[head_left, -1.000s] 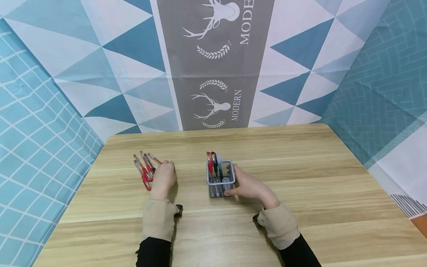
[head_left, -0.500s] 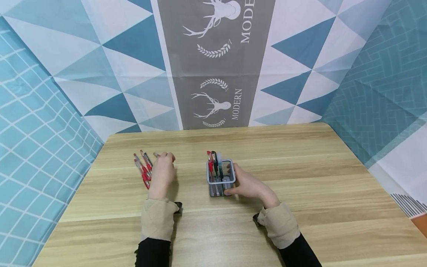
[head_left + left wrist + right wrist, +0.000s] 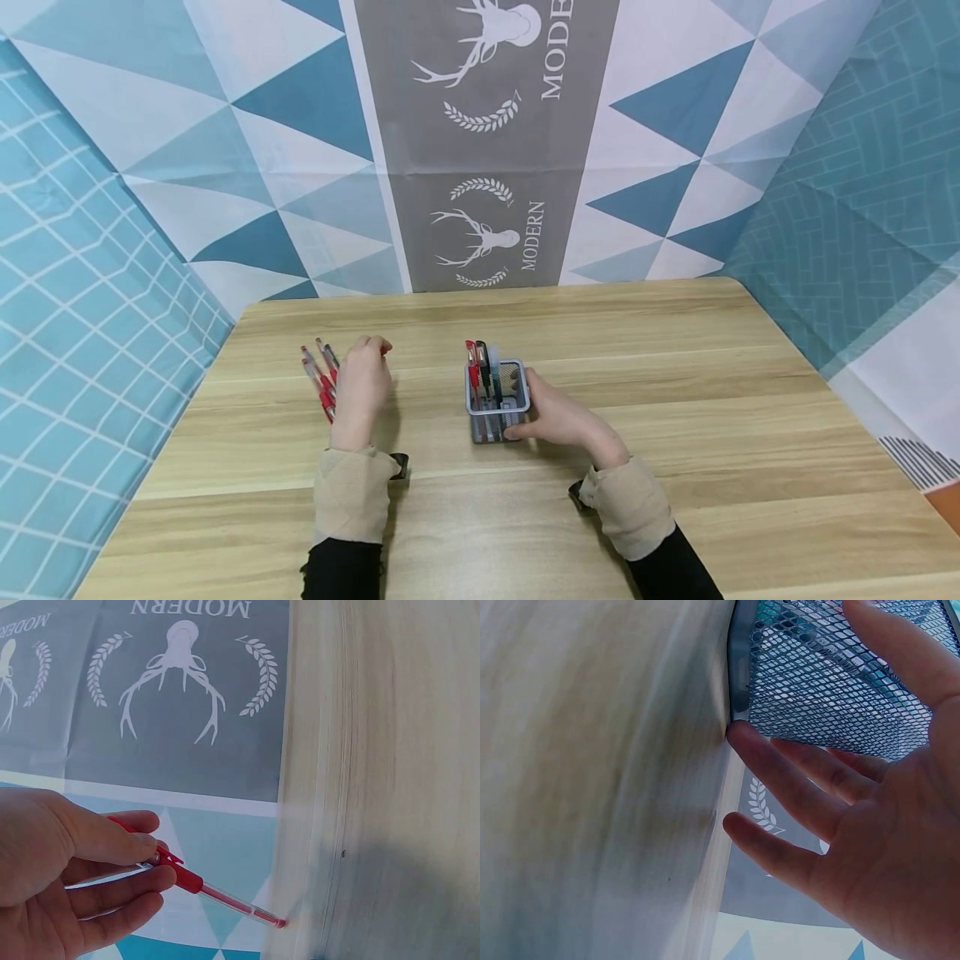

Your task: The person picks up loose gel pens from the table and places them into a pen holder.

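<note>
My left hand (image 3: 363,387) is raised a little over the left part of the table, beside a small pile of red pens (image 3: 324,385). In the left wrist view, thumb and fingers pinch a clear-barrelled pen with red parts (image 3: 189,880), its far end slanting down toward the tabletop. A grey mesh pen holder (image 3: 487,427) stands upright near the middle. Inside it, leaning on the left side, are a red pen (image 3: 473,377) and a black pen (image 3: 483,367), along with a pale item. My right hand (image 3: 558,412) holds the holder from its right side, thumb in front and fingers along the mesh.
The wooden table (image 3: 675,375) reaches back to a patterned cloth wall (image 3: 480,150). Blue tile-patterned cloth (image 3: 97,333) borders the left side, and teal cloth (image 3: 847,192) the right. A strap with a dark camera (image 3: 400,467) sits on each wrist.
My left hand has drawn a pen away from the pile, shifting slightly up and lifting it off the table. The right hand and the pen holder have stayed in place.
</note>
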